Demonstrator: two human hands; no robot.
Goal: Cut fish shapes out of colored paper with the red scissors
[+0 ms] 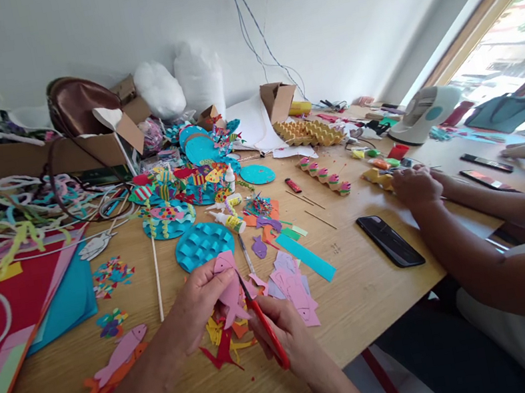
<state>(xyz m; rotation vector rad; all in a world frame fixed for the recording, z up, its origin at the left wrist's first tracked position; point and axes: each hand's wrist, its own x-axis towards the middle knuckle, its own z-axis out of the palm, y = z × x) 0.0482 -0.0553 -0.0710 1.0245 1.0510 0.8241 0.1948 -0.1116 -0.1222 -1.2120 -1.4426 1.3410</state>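
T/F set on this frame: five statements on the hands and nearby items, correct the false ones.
1. The right hand holds red-handled metal scissors. True.
2. The left hand holds a round yellow paper disc. False: it holds a flat pink paper fish.
3. The black rectangular phone lies on the light-brown wooden table. True.
4. The round blue disc of woven paper strips is in the right hand. False: it lies on the table, beyond the left hand.
5. A second flat pink paper fish lies partly over orange paper. True.
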